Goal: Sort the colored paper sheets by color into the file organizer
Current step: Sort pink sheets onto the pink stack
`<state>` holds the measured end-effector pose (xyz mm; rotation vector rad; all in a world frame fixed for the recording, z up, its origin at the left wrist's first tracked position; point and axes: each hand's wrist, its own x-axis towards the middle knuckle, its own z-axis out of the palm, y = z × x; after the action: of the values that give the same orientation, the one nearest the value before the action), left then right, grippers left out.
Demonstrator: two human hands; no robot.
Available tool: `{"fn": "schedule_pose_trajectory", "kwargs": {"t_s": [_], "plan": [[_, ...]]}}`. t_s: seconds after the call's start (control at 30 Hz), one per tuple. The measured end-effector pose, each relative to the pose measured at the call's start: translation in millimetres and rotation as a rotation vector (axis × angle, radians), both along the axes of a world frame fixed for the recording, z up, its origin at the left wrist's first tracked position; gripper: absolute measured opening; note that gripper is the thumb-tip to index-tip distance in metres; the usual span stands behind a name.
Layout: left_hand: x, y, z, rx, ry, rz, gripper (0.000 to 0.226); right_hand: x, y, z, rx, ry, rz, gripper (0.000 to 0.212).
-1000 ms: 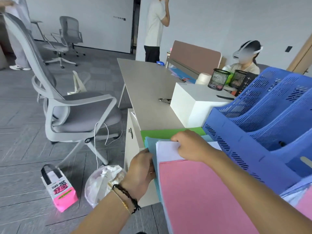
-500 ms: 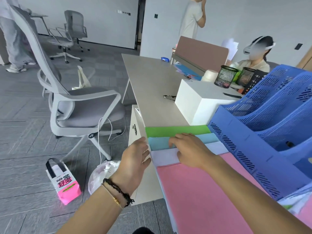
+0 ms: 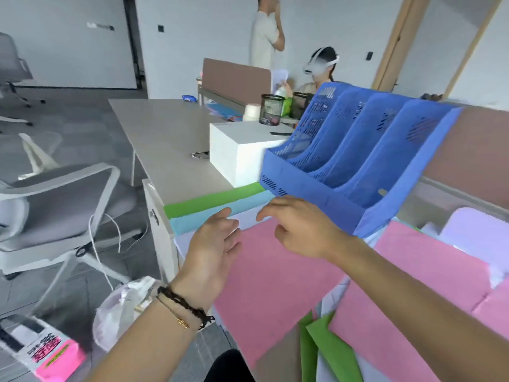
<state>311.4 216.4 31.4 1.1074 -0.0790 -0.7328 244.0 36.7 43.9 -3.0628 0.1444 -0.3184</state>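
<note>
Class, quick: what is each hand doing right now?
Left hand: open, holding nothing.
Right hand: open, holding nothing.

Grey floor, white office chair

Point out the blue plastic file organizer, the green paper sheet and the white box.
blue plastic file organizer [image 3: 316,186], head view, front wall
green paper sheet [image 3: 212,201], head view, exposed strip
white box [image 3: 234,158], head view, front face
</note>
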Motion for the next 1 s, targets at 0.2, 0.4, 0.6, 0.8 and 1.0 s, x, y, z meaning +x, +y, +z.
{"fn": "schedule_pose_trajectory", "kwargs": {"t_s": [0.2,0.4,0.6,0.8,1.0], "plan": [[-86,-69,-6,0.064,-0.221,-0.385,0.035,-151,-31,-6,0.116,0.028,-0.262,0.044],[-168,-133,-45,0.605,-1.265,-0.882,0.048,-322,-59,-12,0.118,0.064,-0.648,0.043],[-205,-176,-55,0.873,-1.573,-1.034,0.103,-433,-50,-31,0.155,0.117,-0.89,0.04],[-230,-206,-44,0.723,-1.658,-1.153,0.093,-449,-57,-49,0.208,0.075,-0.945,0.044],[-226,-232,-57,0.655,-1.767,-1.313,0.083,-471,-68,-44,0.226,0.117,-0.97,0.056]]}}
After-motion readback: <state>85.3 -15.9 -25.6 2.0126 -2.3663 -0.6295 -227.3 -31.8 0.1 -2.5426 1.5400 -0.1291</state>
